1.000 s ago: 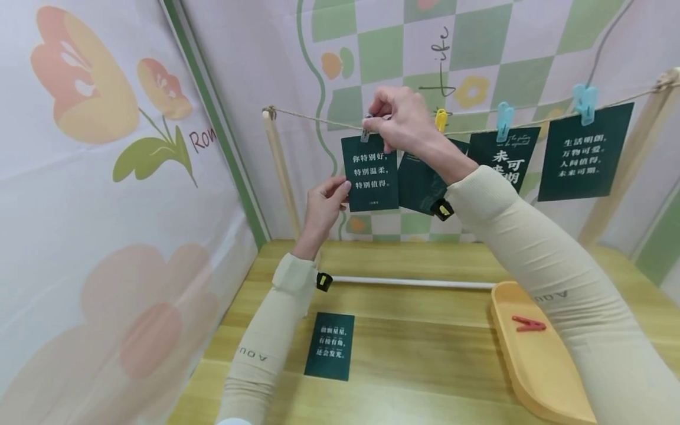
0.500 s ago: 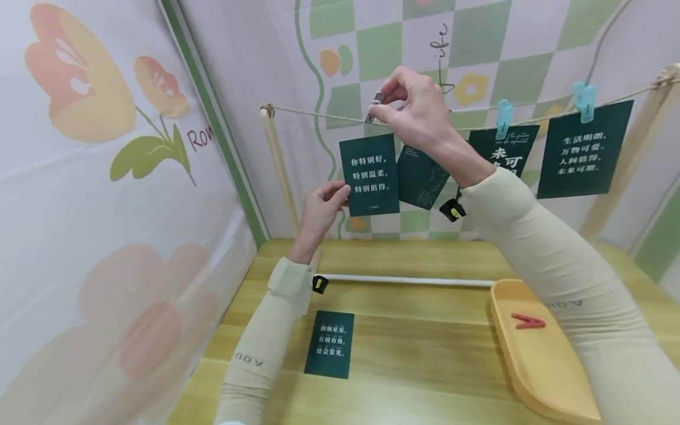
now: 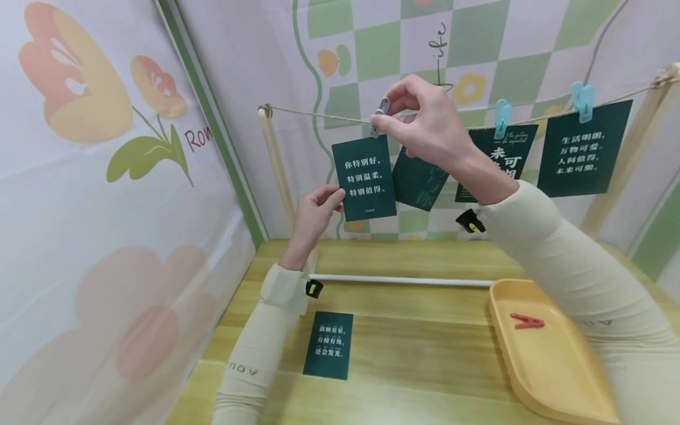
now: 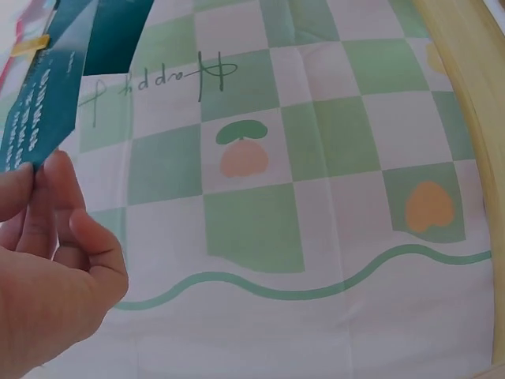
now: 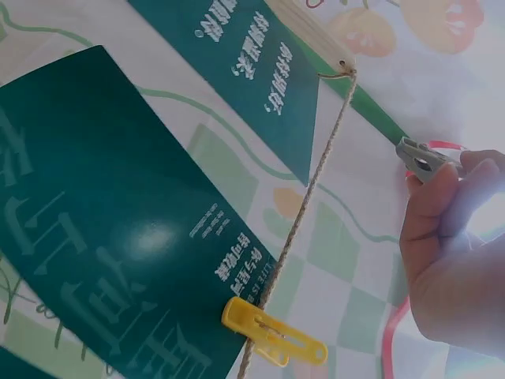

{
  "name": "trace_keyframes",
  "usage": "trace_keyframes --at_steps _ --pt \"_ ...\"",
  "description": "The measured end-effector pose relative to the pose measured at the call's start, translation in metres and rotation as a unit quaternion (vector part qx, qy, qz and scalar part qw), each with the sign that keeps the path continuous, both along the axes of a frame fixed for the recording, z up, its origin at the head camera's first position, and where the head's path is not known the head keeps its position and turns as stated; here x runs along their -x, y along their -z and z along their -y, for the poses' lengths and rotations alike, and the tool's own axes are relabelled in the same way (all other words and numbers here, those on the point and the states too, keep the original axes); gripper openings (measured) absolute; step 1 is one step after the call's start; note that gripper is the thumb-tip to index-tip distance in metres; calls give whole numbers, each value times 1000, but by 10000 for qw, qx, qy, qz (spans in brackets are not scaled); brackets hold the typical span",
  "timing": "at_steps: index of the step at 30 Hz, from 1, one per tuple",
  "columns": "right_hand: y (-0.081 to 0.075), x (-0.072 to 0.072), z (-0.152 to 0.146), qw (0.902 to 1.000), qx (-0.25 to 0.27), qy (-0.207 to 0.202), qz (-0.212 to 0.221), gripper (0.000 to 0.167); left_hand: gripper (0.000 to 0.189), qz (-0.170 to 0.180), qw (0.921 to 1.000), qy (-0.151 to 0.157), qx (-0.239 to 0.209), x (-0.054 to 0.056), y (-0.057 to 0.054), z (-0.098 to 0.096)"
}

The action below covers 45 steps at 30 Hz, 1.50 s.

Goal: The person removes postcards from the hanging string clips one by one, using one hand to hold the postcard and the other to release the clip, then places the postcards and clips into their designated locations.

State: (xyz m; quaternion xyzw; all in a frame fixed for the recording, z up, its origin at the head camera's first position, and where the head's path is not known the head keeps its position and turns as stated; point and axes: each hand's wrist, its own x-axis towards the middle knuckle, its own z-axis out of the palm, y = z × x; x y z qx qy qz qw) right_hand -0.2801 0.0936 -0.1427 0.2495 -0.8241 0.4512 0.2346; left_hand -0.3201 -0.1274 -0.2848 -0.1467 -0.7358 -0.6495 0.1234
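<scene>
1. Head view: left hand (image 3: 313, 218), grip pinching the lower edge area of the held card (image 3: 364, 179) at 8 o'clock from its middle; text faces camera.
2. Held card sits just below the rope (image 3: 313, 114), slightly tilted.
3. Right hand (image 3: 431, 118) at 2 o'clock from held card; grip pinches a grey clip (image 3: 383, 106).
4. Right wrist view: grey clip apart from rope and held card.
5. Tilted card (image 3: 425, 186) at 3 o'clock of held card, on rope under a yellow clip (image 5: 252, 320).
6. Further toward 3 o'clock: two more hanging cards, each under a blue clip.
7. Bench (image 3: 419, 378): flat card (image 3: 328, 345) at 6 o'clock, yellow tray (image 3: 552, 372) at 4 o'clock, red clip (image 3: 528, 321) inside.
</scene>
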Motion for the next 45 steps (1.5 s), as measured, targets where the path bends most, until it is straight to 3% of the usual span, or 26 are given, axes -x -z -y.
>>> trace_keyframes --at_steps 7,28,38,45 --pt "9 -9 -9 9998 -199 19 76 37 22 -57 9996 207 197 -7 1 11" --pt "41 -36 -49 9951 -584 799 -21 42 21 -21 9951 618 771 -26 8 26" --pt "64 -48 -65 9942 -793 722 -94 32 19 108 9906 553 1246 -34 24 45" --pt "82 -52 -78 9897 -1079 894 -290 32 19 189 9826 790 1673 -38 35 57"
